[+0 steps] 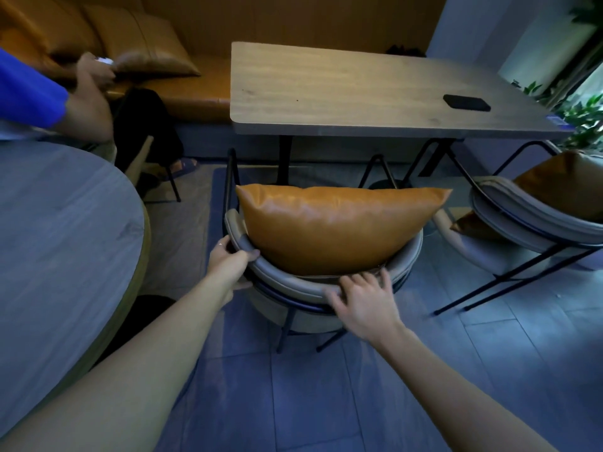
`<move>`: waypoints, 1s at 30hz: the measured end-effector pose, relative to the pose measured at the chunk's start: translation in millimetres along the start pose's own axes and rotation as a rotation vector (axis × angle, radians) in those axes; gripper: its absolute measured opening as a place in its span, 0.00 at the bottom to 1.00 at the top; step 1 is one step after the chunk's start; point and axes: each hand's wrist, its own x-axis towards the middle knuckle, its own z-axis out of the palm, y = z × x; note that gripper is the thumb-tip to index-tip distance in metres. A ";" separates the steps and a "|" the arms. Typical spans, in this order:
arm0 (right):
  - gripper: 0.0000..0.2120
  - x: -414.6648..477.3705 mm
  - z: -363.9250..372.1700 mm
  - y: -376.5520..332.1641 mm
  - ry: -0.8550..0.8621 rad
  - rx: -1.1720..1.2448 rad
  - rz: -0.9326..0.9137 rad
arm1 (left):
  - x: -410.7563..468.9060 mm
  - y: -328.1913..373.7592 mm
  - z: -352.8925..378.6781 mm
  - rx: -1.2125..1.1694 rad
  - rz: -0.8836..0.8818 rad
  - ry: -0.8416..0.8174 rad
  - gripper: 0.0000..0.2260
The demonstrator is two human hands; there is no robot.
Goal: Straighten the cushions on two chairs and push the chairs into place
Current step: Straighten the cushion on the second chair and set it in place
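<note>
A grey padded chair (295,283) with black metal legs stands in front of me, its seat facing the wooden table (342,86). An orange leather cushion (329,226) stands upright against its curved backrest. My left hand (228,261) grips the left end of the backrest. My right hand (365,296) lies over the backrest's top rim at the middle right, fingers curled onto it. A second grey chair (525,220) stands to the right, turned sideways, with an orange cushion (567,182) leaning in it.
A round grey table (55,243) fills the left. Another person in a blue sleeve (29,89) handles a cushion on the orange bench (195,89) at the back left. A black phone (466,102) lies on the wooden table. Plants (584,119) at far right.
</note>
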 end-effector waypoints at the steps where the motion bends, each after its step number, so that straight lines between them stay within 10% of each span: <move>1: 0.25 1.5 -1.3 -6.8 -0.061 -0.007 -0.059 | 0.6 -0.7 -0.1 -0.021 -0.002 -0.021 0.36; 8: 0.11 20.9 3.2 -20.8 -0.135 0.062 -0.167 | 2.7 2.2 7.0 -0.018 0.012 -0.016 0.34; 30: 0.10 56.3 3.9 18.3 -0.076 0.058 -0.169 | 26.0 32.9 32.4 -0.021 -0.161 -0.159 0.47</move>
